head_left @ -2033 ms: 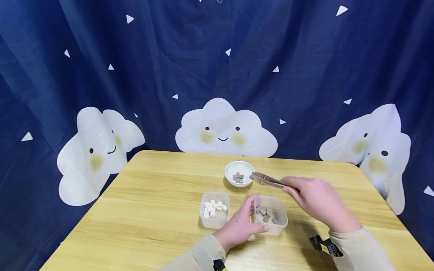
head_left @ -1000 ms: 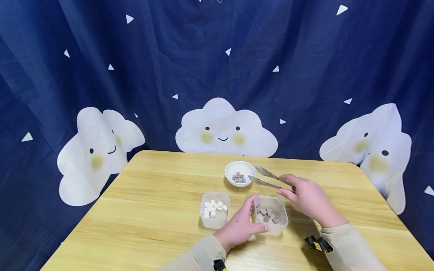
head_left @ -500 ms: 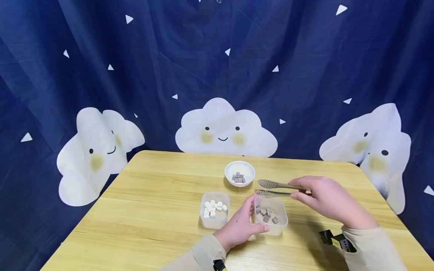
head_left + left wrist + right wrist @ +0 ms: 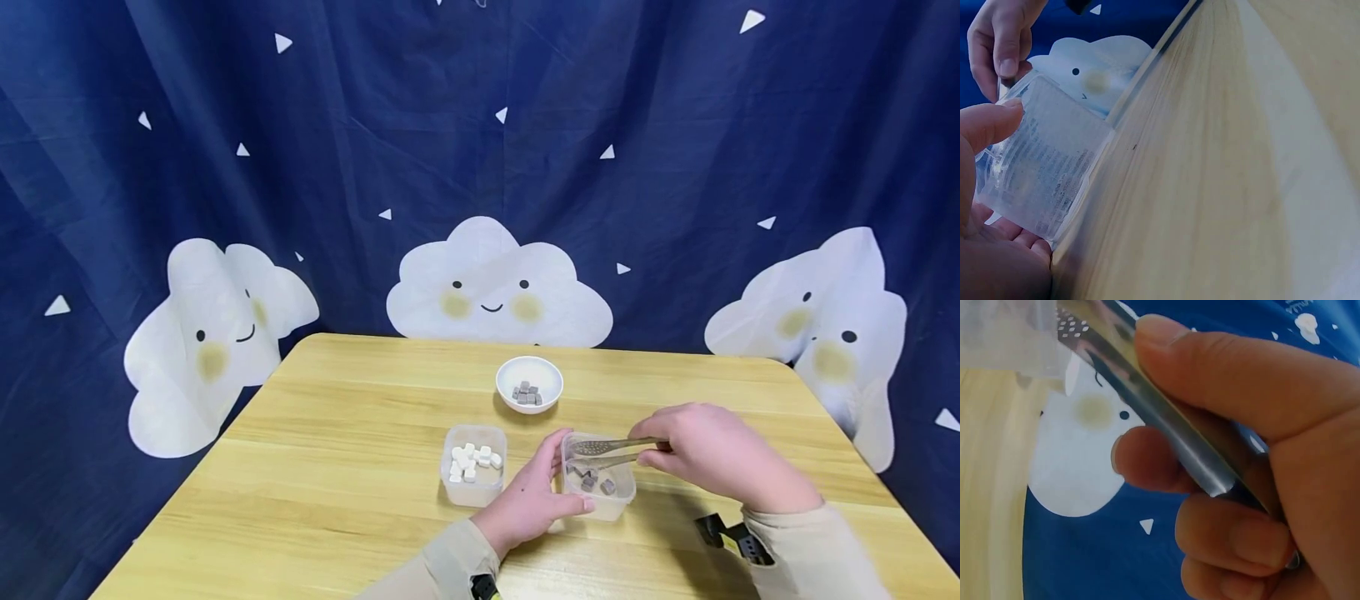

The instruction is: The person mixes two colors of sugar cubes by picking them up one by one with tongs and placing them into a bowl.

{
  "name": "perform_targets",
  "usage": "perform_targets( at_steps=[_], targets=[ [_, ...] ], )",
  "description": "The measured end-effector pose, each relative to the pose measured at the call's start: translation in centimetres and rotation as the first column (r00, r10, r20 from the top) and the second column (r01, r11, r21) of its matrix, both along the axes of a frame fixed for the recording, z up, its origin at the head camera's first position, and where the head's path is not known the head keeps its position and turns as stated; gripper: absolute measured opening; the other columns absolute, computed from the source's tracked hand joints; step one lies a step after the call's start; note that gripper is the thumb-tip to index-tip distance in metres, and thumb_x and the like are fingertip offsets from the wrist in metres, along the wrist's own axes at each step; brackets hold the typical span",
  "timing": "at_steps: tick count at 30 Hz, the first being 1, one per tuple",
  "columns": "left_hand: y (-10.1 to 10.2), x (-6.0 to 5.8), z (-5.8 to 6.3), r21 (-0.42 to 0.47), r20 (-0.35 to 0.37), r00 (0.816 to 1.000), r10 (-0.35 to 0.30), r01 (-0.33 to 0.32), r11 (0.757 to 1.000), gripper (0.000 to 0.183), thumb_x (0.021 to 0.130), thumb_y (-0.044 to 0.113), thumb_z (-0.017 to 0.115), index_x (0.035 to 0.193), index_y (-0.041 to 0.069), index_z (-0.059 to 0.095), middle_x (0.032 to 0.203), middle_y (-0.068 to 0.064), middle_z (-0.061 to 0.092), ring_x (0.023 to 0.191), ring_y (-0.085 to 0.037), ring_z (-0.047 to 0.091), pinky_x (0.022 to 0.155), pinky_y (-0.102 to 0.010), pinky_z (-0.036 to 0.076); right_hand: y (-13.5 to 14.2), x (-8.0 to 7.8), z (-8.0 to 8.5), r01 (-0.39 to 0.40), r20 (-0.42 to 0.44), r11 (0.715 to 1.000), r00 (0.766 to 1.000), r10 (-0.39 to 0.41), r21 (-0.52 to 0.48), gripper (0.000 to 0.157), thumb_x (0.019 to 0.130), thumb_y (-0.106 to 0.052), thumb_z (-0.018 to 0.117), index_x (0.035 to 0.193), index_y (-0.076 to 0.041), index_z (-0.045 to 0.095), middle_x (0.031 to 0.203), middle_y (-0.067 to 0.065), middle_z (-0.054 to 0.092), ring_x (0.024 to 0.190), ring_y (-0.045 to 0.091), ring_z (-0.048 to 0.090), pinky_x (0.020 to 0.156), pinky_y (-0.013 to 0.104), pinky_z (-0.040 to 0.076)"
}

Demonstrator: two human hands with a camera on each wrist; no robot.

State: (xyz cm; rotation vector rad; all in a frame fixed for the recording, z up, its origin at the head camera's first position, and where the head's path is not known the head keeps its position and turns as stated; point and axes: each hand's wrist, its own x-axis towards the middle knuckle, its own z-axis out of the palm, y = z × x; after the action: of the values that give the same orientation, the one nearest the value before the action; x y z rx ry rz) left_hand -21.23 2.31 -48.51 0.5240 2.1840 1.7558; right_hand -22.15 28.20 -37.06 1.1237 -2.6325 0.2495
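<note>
My left hand grips a clear plastic container by its near left side, thumb on the near wall and fingers around the left. In the left wrist view the container stands on the table, held between thumb and fingers. Several grey-brown cubes lie inside it. My right hand holds metal tongs with perforated tips, pinched between thumb and fingers. The tongs' tips reach down into the container, spread apart over the cubes. In the right wrist view the tongs run across the fingers toward the container wall.
A second clear container with several white cubes stands left of my left hand. Behind the containers sits a white bowl holding several grey cubes. The wooden table ends at a blue curtain.
My right hand has drawn the tongs away from the bowl, opened them and lowered their tips into the right container. One more grey cube lies in the bowl. My left hand has stayed put.
</note>
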Motion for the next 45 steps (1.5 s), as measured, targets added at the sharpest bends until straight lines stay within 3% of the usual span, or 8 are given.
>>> perform_targets(
  at_steps=[11, 22, 35, 45],
  targets=[
    [0.0, -0.1, 0.1, 0.031, -0.009, 1.0, -0.019, 0.019, 0.999, 0.099, 0.081, 0.023, 0.083, 0.16, 0.023, 0.024, 0.155, 0.007, 0.042, 0.14, -0.02, 0.04, 0.119, -0.049, 0.024, -1.5, 0.3, -0.6, 0.022, -0.043, 0.998, 0.999, -0.019, 0.059, 0.02, 0.076, -0.022, 0.086, 0.094, -0.026, 0.078, 0.087, -0.015, 0.068, 0.074, 0.006, 0.064, 0.06, 0.035, 0.055],
    [0.1, -0.1, -0.2, 0.016, 0.004, 1.0, -0.011, 0.011, 1.0, 0.102, 0.079, 0.026, 0.084, 0.161, 0.023, 0.024, 0.156, 0.008, 0.04, 0.139, -0.015, 0.04, 0.119, -0.047, 0.025, -1.7, 0.4, -0.5, 0.003, -0.036, 0.998, 0.999, -0.001, 0.055, 0.021, 0.075, -0.023, 0.087, 0.095, -0.026, 0.078, 0.088, -0.014, 0.068, 0.074, 0.006, 0.064, 0.06, 0.036, 0.055],
    [0.0, 0.0, 0.3, 0.032, -0.015, 1.0, -0.018, 0.019, 0.999, 0.098, 0.081, 0.02, 0.083, 0.16, 0.023, 0.025, 0.155, 0.003, 0.043, 0.14, -0.021, 0.042, 0.119, -0.05, 0.025, -2.0, 0.5, -0.4, 0.003, -0.01, 0.997, 1.0, -0.003, 0.074, 0.018, 0.077, -0.025, 0.086, 0.092, -0.028, 0.076, 0.084, -0.017, 0.066, 0.069, 0.003, 0.059, 0.058, 0.035, 0.052],
    [-0.1, 0.0, 0.4, 0.028, -0.003, 1.0, -0.021, 0.021, 0.999, 0.099, 0.081, 0.022, 0.083, 0.16, 0.023, 0.025, 0.155, 0.005, 0.042, 0.14, -0.018, 0.04, 0.119, -0.05, 0.023, -1.6, 0.8, 0.2, -0.031, -0.021, 0.999, 0.999, 0.031, 0.009, 0.017, 0.079, -0.019, 0.085, 0.092, -0.024, 0.076, 0.087, -0.014, 0.07, 0.071, 0.003, 0.061, 0.059, 0.033, 0.053]
  ],
)
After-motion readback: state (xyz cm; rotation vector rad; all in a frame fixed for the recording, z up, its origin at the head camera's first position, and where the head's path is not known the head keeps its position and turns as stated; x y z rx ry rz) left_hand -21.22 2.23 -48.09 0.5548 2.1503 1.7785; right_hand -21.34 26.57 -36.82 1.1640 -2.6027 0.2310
